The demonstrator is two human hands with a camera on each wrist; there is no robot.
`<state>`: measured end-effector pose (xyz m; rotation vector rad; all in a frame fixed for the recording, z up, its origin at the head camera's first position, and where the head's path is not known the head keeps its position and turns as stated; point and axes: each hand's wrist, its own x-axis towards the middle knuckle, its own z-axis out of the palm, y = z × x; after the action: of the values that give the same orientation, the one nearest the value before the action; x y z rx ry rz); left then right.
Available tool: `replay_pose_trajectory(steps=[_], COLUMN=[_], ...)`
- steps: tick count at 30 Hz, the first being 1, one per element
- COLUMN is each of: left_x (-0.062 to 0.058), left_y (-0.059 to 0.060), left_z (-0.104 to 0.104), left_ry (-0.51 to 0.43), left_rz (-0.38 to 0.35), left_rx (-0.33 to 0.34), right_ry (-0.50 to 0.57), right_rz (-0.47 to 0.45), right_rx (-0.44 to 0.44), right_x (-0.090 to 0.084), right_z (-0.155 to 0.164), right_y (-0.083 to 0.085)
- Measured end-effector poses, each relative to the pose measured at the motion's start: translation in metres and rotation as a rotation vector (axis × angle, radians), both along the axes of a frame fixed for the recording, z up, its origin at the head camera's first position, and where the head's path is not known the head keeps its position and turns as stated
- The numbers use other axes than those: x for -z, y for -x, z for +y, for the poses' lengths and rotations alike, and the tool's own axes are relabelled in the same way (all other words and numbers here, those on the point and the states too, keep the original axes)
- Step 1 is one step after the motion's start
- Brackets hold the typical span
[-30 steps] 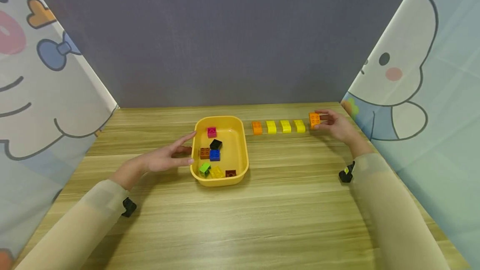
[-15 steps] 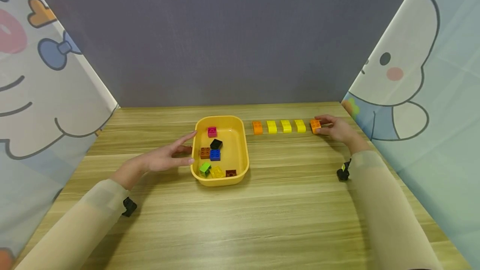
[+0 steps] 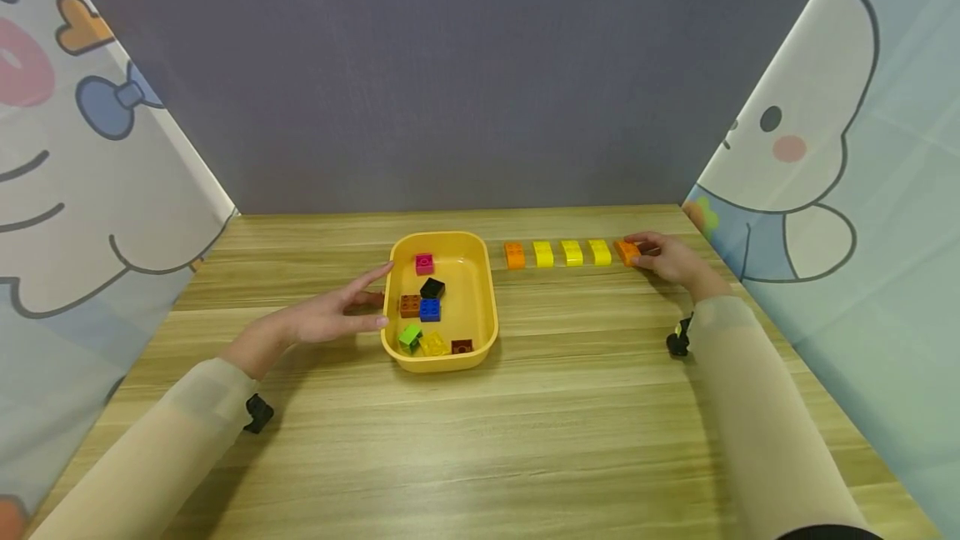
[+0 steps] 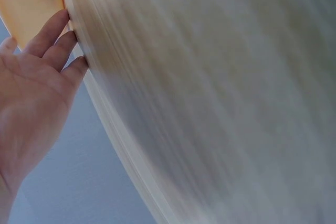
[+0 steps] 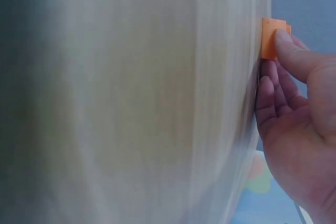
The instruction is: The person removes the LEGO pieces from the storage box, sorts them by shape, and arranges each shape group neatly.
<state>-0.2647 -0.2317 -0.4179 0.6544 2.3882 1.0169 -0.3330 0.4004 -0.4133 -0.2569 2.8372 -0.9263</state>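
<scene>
At the right end of a row of toy building bricks, my right hand [image 3: 671, 260] pinches an orange brick [image 3: 627, 252] between thumb and fingers; the right wrist view shows this orange brick [image 5: 270, 38] down on the table top. Left of it in the row lie three yellow bricks, the nearest one [image 3: 599, 252] a small gap away, then another orange brick [image 3: 514, 255]. My left hand [image 3: 330, 317] touches the left side of a yellow plastic tub [image 3: 486, 307] with its fingers spread, and in the left wrist view the tub [image 4: 31, 3] shows beyond those fingers.
Inside the tub lie several loose bricks, among them a pink brick [image 3: 424, 264], a black brick [image 3: 432, 288], a blue brick [image 3: 430, 310] and a green brick [image 3: 410, 337]. A grey panel [image 3: 450, 82] stands behind the wooden table [image 3: 480, 448], with printed cloths at both sides.
My right hand has lowered the orange brick to the table at the row's right end and turned it slightly askew. The left hand and the tub stay where they were.
</scene>
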Motion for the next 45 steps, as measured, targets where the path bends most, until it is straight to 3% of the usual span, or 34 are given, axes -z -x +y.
replay_pose_trajectory(steps=[40,45], left_x=[0.0014,0.0001], left_y=[-0.0024,-0.0015], left_z=[-0.0018,0.0], left_ry=[0.006,0.001], left_rz=[-0.002,-0.008], left_rx=[-0.014,-0.015], right_ry=[0.074,0.147], right_rz=[-0.076,0.004], right_rx=[0.037,0.068], right_x=[0.0021,-0.0001], right_z=[-0.0002,0.0025], right_y=[-0.0021,-0.0024])
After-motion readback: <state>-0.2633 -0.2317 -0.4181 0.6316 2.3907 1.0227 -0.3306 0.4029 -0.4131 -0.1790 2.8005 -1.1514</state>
